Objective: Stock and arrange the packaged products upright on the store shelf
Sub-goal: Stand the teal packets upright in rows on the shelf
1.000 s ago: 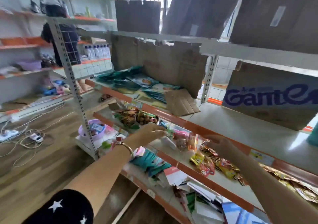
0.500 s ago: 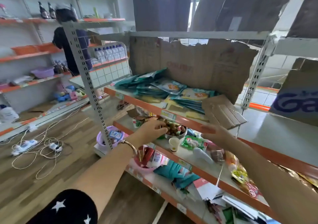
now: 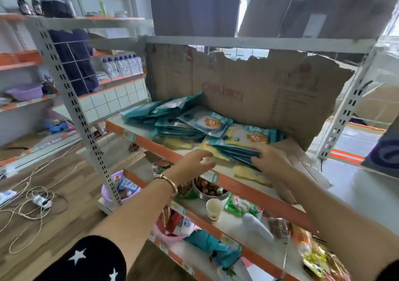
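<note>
Pinching edge of teal pouch stack [image 3: 241, 145] with right hand [image 3: 271, 162]; left hand [image 3: 193, 165] loose, empty, just beside. Raised both from lower shelf [image 3: 234, 225]; stack lying flat, uprighting likely about to start.

Stacked teal packets [image 3: 185, 123] cover the shelf [image 3: 149, 140], torn cardboard [image 3: 259, 99] walls its back; open room above them.

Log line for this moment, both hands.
left hand: open, over shelf edge | right hand: touches teal packet stack | packets flat, not upright
</note>
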Motion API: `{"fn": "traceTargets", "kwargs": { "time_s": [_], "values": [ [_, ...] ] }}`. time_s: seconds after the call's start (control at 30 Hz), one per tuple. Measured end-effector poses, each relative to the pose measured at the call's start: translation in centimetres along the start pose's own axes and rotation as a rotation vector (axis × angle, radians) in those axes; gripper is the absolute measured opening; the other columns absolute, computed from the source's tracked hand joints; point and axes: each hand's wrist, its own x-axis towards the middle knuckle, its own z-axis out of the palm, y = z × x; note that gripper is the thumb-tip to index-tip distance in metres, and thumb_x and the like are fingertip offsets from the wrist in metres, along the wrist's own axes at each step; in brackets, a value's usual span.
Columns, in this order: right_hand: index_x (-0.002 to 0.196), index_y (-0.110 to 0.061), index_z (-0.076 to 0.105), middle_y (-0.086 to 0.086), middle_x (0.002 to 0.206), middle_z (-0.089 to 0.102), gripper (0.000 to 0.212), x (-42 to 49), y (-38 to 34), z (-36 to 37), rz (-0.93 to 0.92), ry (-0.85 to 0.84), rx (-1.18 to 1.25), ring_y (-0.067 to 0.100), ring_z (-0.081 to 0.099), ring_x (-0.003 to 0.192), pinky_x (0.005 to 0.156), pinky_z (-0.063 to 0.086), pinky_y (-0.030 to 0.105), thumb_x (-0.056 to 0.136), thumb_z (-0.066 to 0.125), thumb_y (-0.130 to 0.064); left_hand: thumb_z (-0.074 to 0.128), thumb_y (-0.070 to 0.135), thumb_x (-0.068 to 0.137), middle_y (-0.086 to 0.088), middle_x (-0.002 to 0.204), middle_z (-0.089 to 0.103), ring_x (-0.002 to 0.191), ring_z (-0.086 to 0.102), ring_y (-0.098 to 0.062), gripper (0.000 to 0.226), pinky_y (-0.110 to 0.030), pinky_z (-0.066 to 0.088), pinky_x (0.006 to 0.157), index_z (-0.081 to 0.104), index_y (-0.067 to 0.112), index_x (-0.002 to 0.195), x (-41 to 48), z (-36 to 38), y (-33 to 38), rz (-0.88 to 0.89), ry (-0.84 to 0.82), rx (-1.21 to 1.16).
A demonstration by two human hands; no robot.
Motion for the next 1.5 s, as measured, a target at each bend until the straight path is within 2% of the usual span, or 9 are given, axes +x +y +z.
{"fn": "traceTargets", "kwargs": {
  "time_s": [0.13, 0.43, 0.57, 0.77, 0.93, 1.1, 1.27, 1.33, 1.5],
  "values": [
    [0.127, -0.018, 0.051, 0.003, 0.138, 0.046, 0.036, 3.6, -1.3, 0.9, -0.004, -0.026, -0.216, 0.02, 0.037, 0.128, 0.107, 0.018, 0.041, 0.095, 0.038, -0.028, 0.051, 0.038, 0.093, 0.001, 0.133, 0.053, 0.117, 0.05, -0.014, 0.042, -0.026, 0.043, 0.094, 0.051, 0.021, 0.132, 2.9, 0.0, -1.2, -0.039, -0.002, -0.112],
    [0.115, -0.03, 0.06, -0.002, 0.129, 0.053, 0.025, 8.7, -1.8, 3.2, -0.027, 0.02, -0.573, 0.02, 0.043, 0.123, 0.103, 0.028, 0.041, 0.094, 0.047, -0.035, 0.049, 0.015, 0.094, 0.0, 0.107, 0.066, 0.093, 0.06, -0.012, 0.025, -0.031, 0.049, 0.086, 0.062, 0.015, 0.115, 9.4, -0.6, -4.1, -0.09, -0.142, -0.335],
    [0.105, -0.022, 0.063, -0.001, 0.109, 0.062, 0.02, 9.9, -2.1, 4.1, -0.094, 0.135, -0.623, 0.022, 0.053, 0.108, 0.093, 0.032, 0.036, 0.09, 0.049, -0.019, 0.046, 0.01, 0.093, 0.001, 0.092, 0.068, 0.085, 0.061, -0.012, 0.021, -0.03, 0.046, 0.073, 0.064, 0.019, 0.096, 12.1, -0.5, -4.6, -0.122, -0.225, -0.457],
    [0.09, -0.015, 0.061, 0.005, 0.098, 0.058, 0.012, 12.5, -5.3, 1.8, 0.097, 0.365, -0.066, 0.027, 0.052, 0.099, 0.084, 0.041, 0.041, 0.092, 0.05, -0.022, 0.05, 0.032, 0.094, -0.003, 0.094, 0.066, 0.079, 0.058, -0.013, 0.02, -0.024, 0.044, 0.069, 0.061, 0.015, 0.096, 15.2, -0.5, -3.1, -0.232, -0.25, -0.893],
    [0.078, -0.014, 0.056, 0.002, 0.086, 0.051, 0.013, 13.6, -10.2, 1.5, 0.012, 0.465, 0.249, 0.025, 0.053, 0.086, 0.075, 0.044, 0.039, 0.089, 0.055, -0.021, 0.051, 0.056, 0.086, -0.003, 0.086, 0.064, 0.073, 0.058, -0.015, 0.041, -0.027, 0.044, 0.066, 0.066, 0.018, 0.093, 18.0, -2.2, -1.8, -0.275, -0.162, -1.193],
    [0.102, -0.013, 0.065, 0.007, 0.104, 0.061, 0.021, 13.2, -9.6, 4.7, -0.19, 0.235, 0.123, 0.028, 0.055, 0.101, 0.087, 0.041, 0.041, 0.093, 0.047, -0.018, 0.061, 0.017, 0.086, -0.01, 0.068, 0.055, 0.057, 0.054, -0.021, 0.01, -0.022, 0.045, 0.047, 0.057, 0.008, 0.085, 19.6, -2.4, -2.7, -0.412, 0.018, -1.136],
    [0.142, -0.028, 0.035, 0.0, 0.148, 0.03, 0.073, 8.0, -2.5, 6.3, -0.01, 0.131, -0.171, 0.022, 0.026, 0.137, 0.108, 0.013, 0.038, 0.083, 0.014, -0.065, 0.063, 0.013, 0.087, -0.01, 0.079, 0.059, 0.068, 0.057, -0.025, 0.015, -0.032, 0.049, 0.057, 0.052, 0.007, 0.095, 19.8, 0.0, -4.5, -0.533, 0.123, -1.154],
    [0.144, -0.026, 0.029, 0.002, 0.149, 0.023, 0.077, 5.2, 0.9, 6.6, 0.121, 0.131, -0.205, 0.025, 0.02, 0.139, 0.112, 0.012, 0.04, 0.08, 0.018, -0.069, 0.065, 0.015, 0.086, -0.011, 0.09, 0.062, 0.079, 0.06, -0.027, 0.022, -0.035, 0.053, 0.067, 0.054, 0.007, 0.103, 19.9, 0.9, -5.2, -0.547, 0.116, -1.176],
    [0.127, -0.021, 0.052, 0.004, 0.128, 0.048, 0.072, 2.3, 4.4, 6.7, 0.232, 0.287, -0.257, 0.026, 0.044, 0.12, 0.1, 0.018, 0.034, 0.08, 0.022, -0.067, 0.067, 0.019, 0.085, -0.013, 0.101, 0.065, 0.09, 0.064, -0.03, 0.031, -0.042, 0.055, 0.08, 0.056, 0.008, 0.111, 19.9, 2.0, -6.0, -0.502, 0.077, -1.218]
  ]
}}
